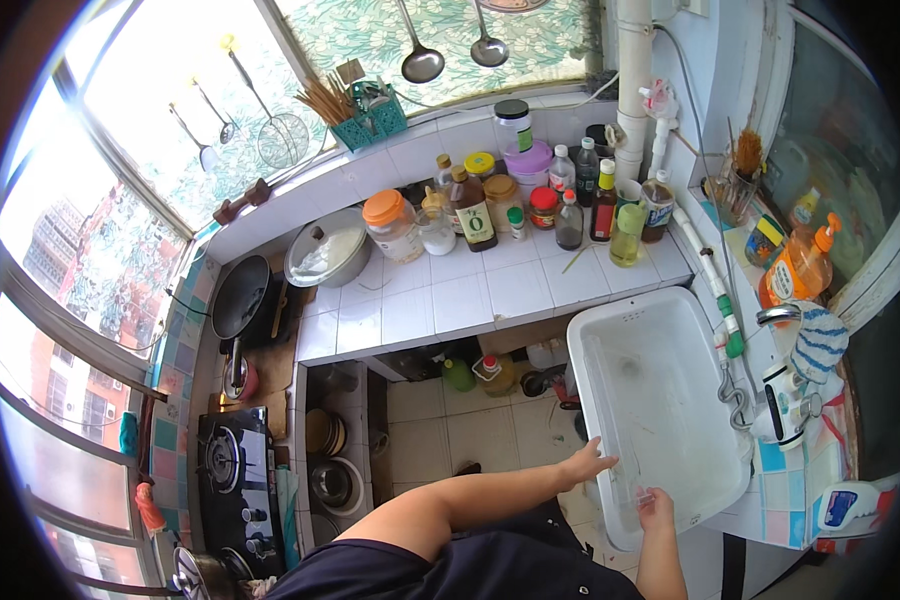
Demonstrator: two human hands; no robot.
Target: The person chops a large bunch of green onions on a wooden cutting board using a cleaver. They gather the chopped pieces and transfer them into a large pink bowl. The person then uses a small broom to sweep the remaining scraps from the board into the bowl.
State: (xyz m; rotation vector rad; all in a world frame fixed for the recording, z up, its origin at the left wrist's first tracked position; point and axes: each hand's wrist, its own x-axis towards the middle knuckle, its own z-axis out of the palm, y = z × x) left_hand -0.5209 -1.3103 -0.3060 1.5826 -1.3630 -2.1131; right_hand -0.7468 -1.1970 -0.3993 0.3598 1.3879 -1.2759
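My left hand (585,463) reaches over the near left rim of the white sink (670,400), its fingers stretched out and apart. To its right, over the near end of the basin, my right hand (656,509) has its fingers curled together. At its fingertips is something clear and shiny, too faint to make out. A see-through, film-like strip (615,400) runs along the sink's left inner side, close to both hands; I cannot tell whether either one grips it. A few thin bits lie on the basin's bottom.
A tiled counter (460,305) holds several bottles, jars and a lidded pot (330,247). On the left are a black wok (242,297) and a gas stove (235,480). A faucet (778,315), an orange pump bottle (796,265) and a striped cloth (820,343) stand right of the sink.
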